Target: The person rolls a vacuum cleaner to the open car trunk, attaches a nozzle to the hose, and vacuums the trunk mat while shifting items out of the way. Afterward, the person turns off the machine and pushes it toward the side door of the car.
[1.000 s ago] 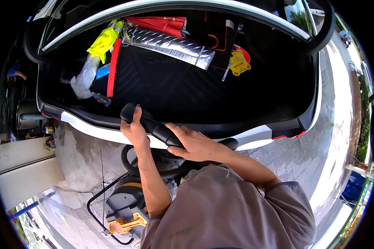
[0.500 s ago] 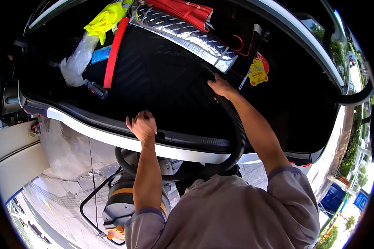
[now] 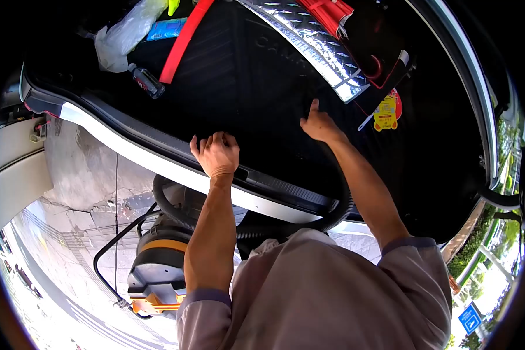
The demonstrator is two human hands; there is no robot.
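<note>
My right hand (image 3: 321, 125) is closed around the dark front end of a ribbed black vacuum hose (image 3: 345, 198), low over the black trunk mat (image 3: 245, 76). Its index finger stretches forward; the hose's tip is lost against the dark mat. My left hand (image 3: 217, 154) leans on the trunk sill (image 3: 157, 140) with fingers bent and apart, holding nothing. From my right hand the hose bends back over the sill to a vacuum cleaner (image 3: 160, 262) on the ground behind the car. A silver sunshade (image 3: 315, 44) lies just beyond my right hand.
Farther in lie a red strip (image 3: 184, 44), a bottle (image 3: 147, 80), a clear plastic bag (image 3: 119, 41), a blue packet (image 3: 166, 29) and a folded red umbrella (image 3: 329, 14). A yellow bear-shaped card (image 3: 386, 114) rests on the right. The white bumper (image 3: 122, 143) edges the trunk.
My view has shifted, so the trunk contents appear higher and farther right. My right hand has drawn away from the sunshade's end with the hose. My left hand stays on the sill.
</note>
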